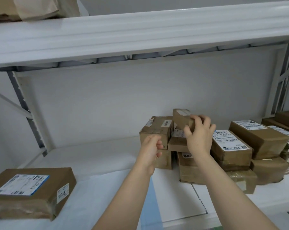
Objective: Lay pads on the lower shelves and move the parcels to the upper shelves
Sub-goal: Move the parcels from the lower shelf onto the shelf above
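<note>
Padding lies on the near shelf (240, 203): a white pad (94, 183) spreads across it, with a flat parcel (30, 191) resting at the near left. Further in, the left hand (150, 148) hangs just before the pile (158, 130), its fingers curled in and holding nothing. Beside it the right hand (200, 136) grasps the small box (181, 119), fingers over its near end. The box sits tilted on top of the pile, touching the parcels below. The step in hand looks to be lifting this one off. It is best raised straight up before it is drawn back, so the leaning parcels under it are not dragged along; the free hand could steady the pile's left side. Above runs the upper shelf (140, 35), its front edge jutting forward, so the box should clear that lip before going in.
</note>
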